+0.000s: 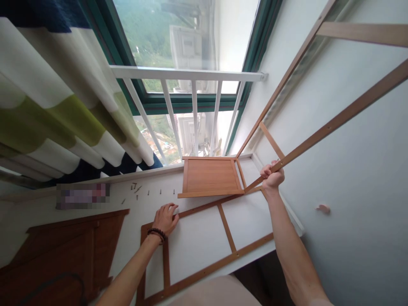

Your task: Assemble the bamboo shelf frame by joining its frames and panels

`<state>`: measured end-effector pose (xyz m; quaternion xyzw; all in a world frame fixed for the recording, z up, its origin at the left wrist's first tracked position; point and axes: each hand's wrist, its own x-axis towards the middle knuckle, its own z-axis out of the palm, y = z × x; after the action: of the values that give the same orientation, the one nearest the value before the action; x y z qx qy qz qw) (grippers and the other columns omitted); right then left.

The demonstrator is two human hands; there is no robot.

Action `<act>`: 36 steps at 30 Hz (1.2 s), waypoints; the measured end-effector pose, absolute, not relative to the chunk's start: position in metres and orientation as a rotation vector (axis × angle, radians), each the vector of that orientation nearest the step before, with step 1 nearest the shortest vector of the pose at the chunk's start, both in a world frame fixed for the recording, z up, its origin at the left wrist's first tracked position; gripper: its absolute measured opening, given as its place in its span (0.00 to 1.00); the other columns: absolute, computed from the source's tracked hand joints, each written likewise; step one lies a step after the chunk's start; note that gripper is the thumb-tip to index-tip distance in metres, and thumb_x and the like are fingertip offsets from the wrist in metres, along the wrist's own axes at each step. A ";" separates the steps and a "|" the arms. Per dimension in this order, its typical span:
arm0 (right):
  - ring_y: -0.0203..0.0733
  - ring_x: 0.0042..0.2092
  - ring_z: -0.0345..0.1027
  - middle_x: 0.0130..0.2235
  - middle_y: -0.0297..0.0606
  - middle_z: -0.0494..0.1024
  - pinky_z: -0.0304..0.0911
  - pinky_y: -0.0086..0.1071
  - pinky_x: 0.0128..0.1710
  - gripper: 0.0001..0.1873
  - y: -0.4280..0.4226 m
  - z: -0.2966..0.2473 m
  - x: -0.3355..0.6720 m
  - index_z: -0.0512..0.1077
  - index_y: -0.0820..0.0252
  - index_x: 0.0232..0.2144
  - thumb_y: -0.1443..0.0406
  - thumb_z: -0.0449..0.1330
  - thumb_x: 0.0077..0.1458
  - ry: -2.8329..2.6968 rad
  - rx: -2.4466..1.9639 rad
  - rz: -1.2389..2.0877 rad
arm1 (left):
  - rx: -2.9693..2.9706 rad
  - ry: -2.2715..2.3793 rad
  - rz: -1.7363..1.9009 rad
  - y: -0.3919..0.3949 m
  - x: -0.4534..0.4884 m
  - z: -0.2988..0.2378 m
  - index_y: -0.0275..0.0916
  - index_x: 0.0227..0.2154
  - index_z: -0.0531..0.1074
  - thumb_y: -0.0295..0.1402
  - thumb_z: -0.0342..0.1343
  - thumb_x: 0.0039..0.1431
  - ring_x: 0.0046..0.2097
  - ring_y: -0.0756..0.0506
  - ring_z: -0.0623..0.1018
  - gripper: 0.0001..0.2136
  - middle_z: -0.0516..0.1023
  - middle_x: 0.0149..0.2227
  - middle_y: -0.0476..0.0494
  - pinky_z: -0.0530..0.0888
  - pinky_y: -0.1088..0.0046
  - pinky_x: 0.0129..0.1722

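At the white desk (pixel 149 203) under the window, the person's left hand (pixel 165 219) lay palm down on the flat frame (pixel 227 229), a light wooden ladder-like piece resting on the desk top. Its grip was wide, with the fingers spread over the frame's upper rail near the left corner and nothing held. A dark bead bracelet (pixel 157 233) sat on that wrist. The right hand (pixel 272 175) was raised at the desk's right end, its grip closed tight around the long rail (pixel 334 121) of a second frame. This frame stood tipped up and slanted away to the upper right along the white wall (pixel 350 191). The lower end of this raised frame met the right edge of a wooden panel (pixel 210 175), which sat slightly tilted on the desk just in front of the window; whether the two were joined could not be told. A scatter of small screws (pixel 137 189) lay on the desk to the left of the panel, apart from both hands, with a blurred patch (pixel 83 195) further left. Dark brown boards (pixel 63 246) lay at the lower left, near the flat frame's left end. A striped curtain (pixel 63 106) hung at the left, white railing bars (pixel 191 75) crossed the window, and a small pink hook (pixel 323 208) was stuck on the wall.
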<state>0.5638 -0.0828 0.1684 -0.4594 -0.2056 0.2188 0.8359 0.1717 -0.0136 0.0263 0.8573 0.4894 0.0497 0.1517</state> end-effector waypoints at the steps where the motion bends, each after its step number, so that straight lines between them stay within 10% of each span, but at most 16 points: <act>1: 0.27 0.13 0.36 0.11 0.21 0.48 0.35 0.22 0.12 0.08 -0.084 0.171 0.563 0.53 0.57 0.22 0.62 0.48 0.48 -0.438 -0.961 0.463 | 2.510 1.489 0.088 -0.020 0.166 0.030 0.36 0.45 0.68 0.35 0.45 0.51 0.49 0.40 0.66 0.18 0.68 0.48 0.37 0.61 0.62 0.49; 22: 0.26 0.14 0.35 0.11 0.20 0.47 0.35 0.23 0.13 0.11 -0.081 0.174 0.499 0.51 0.56 0.22 0.59 0.48 0.51 -0.445 -0.943 0.526 | 2.006 1.867 -0.495 -0.044 0.085 0.048 0.30 0.39 0.64 0.37 0.42 0.53 0.40 0.34 0.75 0.16 0.75 0.35 0.28 0.67 0.62 0.36; 36: 0.27 0.13 0.37 0.11 0.21 0.48 0.37 0.23 0.13 0.11 -0.073 0.181 0.518 0.52 0.57 0.22 0.59 0.48 0.50 -0.469 -0.920 0.467 | 1.864 1.985 -0.302 -0.034 0.057 0.043 0.25 0.48 0.56 0.37 0.45 0.51 0.44 0.36 0.74 0.24 0.69 0.46 0.25 0.69 0.64 0.40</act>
<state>0.5178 -0.0734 0.1806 -0.4358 -0.2221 0.2214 0.8437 0.0568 -0.0342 0.0430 0.6666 0.7100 -0.1079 0.1996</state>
